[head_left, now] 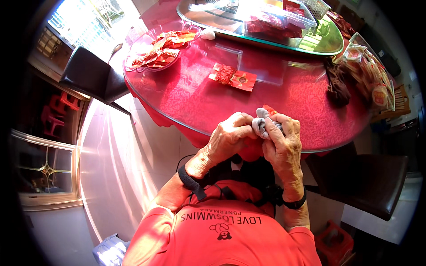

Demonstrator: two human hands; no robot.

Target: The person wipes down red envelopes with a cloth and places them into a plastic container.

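Note:
In front of my chest, at the table's near edge, both hands grip a small grey knotted cloth. My left hand pinches its left side between thumb and bent fingers. Curled around its right side is my right hand, closed on it. A bit of red paper sticks up behind the cloth; its lower part is hidden by my fingers. Farther off on the table lies a red card with a crinkled red cloth bundle around its middle, touched by neither hand.
The round table has a red cloth under glass. A clear bowl of red packets stands left. A glass turntable carries a clear bin. Dark brown cloth lies right, beside a packed clear box. Dark chairs flank the table.

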